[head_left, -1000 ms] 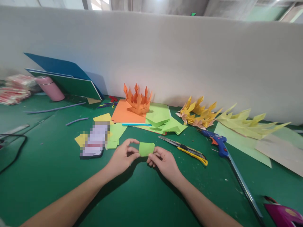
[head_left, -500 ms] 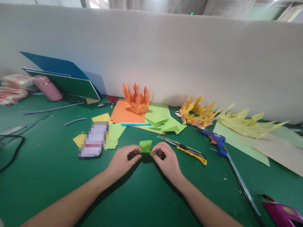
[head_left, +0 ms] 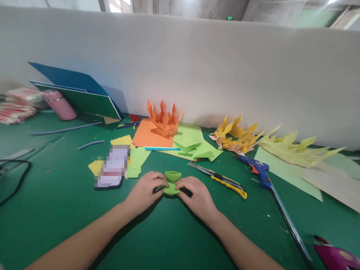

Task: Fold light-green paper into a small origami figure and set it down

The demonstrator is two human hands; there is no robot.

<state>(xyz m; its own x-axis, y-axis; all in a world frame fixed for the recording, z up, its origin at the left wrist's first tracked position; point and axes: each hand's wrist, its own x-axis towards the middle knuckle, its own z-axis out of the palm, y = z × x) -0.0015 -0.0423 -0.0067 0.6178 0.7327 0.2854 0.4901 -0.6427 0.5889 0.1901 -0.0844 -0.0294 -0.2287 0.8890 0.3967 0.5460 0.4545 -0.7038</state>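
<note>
Head view: left hand and right hand each pinch one side of a small green paper piece, fingers clamped on its opposite edges. The piece is between the two hands, low over the surface; whether it touches cannot be told. One part stands up on the far side, the other lies flatter toward the wearer. Utility knife lies near the right hand, blade out.

Judgement: step in hand appears to be shaping a fold. Best done with equal, light tension from both sides, corners matched before pressing the crease; uneven pull would likely skew or tear it.
</note>
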